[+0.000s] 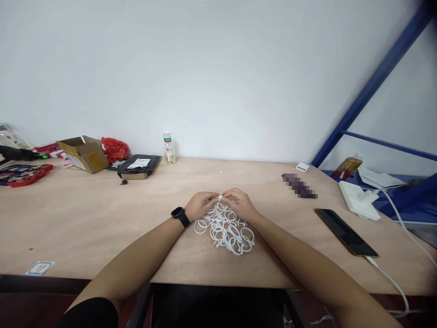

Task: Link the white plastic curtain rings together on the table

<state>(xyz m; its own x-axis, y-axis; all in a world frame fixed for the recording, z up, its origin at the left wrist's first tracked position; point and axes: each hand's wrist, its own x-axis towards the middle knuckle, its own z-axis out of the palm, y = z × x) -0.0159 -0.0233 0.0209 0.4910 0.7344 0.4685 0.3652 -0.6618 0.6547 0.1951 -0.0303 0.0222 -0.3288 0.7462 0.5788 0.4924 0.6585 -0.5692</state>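
Several rings of white cord [227, 228], joined by small knots, lie in a loose heap on the table in front of me. At the far end of the heap, my left hand [202, 205] and my right hand [240, 204] meet, fingertips almost touching. Both are closed in a pinch on a small bunched part of the white cord between them. My fingers partly hide this spot, so the exact form of the knot there is unclear. A black watch [180, 216] is on my left wrist.
On the wooden table [102, 223] a phone [344, 231] charges at right, near a white power strip [358, 199]. A bottle [169, 148], black parcel [139, 165] and open carton [83, 154] stand by the wall. A blue metal frame [372, 84] rises at right.
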